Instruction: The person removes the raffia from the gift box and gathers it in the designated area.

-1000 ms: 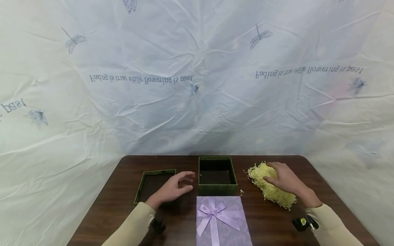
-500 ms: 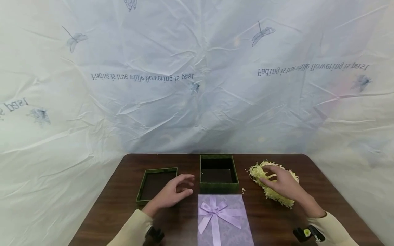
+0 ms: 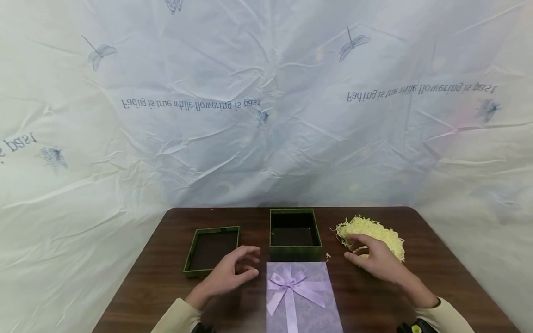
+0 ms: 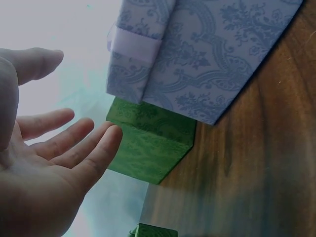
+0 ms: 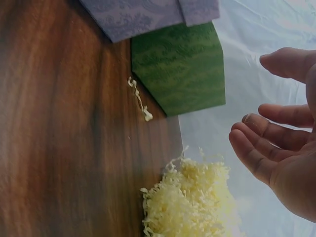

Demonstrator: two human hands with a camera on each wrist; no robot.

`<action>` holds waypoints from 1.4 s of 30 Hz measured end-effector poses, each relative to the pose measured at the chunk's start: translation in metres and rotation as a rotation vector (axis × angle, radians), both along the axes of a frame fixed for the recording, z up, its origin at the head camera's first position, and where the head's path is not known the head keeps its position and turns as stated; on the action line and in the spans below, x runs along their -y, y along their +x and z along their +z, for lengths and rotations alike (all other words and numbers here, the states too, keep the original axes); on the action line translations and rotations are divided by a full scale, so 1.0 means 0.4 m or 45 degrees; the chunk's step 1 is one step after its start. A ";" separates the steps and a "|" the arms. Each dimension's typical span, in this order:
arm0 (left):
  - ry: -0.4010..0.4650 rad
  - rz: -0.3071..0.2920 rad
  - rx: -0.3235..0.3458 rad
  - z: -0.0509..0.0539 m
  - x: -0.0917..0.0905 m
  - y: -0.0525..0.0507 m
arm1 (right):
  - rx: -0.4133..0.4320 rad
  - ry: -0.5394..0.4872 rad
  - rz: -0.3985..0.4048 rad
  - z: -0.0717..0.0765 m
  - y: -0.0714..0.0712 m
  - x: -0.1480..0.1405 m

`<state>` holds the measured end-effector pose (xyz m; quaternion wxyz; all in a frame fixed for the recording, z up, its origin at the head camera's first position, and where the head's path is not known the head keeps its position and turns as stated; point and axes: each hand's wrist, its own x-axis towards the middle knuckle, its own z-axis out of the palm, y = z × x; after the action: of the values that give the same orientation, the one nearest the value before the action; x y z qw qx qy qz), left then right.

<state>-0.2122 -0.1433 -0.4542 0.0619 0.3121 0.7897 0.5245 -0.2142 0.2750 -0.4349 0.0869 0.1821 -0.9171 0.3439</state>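
My left hand (image 3: 228, 273) hovers between a shallow green-rimmed box lid (image 3: 190, 252) and a purple gift box (image 3: 308, 300) with a ribbon bow. Its fingers are relaxed and hold nothing, as the left wrist view also shows. Over the near side of a heap of pale yellow shredded paper (image 3: 376, 231) is my right hand (image 3: 376, 259), fingers loosely bent and nothing in them. The right wrist view shows that hand apart from the shredded paper (image 5: 190, 202). Behind the purple box stands an uncovered green box (image 3: 295, 253) with a dark inside.
A small loose strand of shredded paper (image 5: 140, 101) lies on the wooden table (image 3: 250, 314) beside the green box. Behind the table hangs a wrinkled pale sheet (image 3: 266, 152) with printed dragonflies and lettering.
My right hand has drawn back off the shredded paper toward me, uncovering more of the heap. The left hand has also come slightly nearer, showing more of the lid.
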 end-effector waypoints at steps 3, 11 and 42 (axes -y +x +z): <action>0.038 -0.028 -0.001 -0.003 0.000 0.008 | -0.022 -0.033 0.028 -0.004 0.012 0.010; 0.058 -0.055 0.015 -0.018 0.005 0.036 | -0.015 -0.095 0.085 -0.011 0.063 0.022; 0.350 0.007 0.607 -0.036 -0.059 0.095 | 0.812 -0.877 0.243 -0.043 0.104 0.102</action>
<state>-0.1742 -0.1195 -0.4687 0.2017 0.1832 0.6750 0.6857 -0.1726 0.2341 -0.4521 -0.1755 0.1117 -0.7098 0.6730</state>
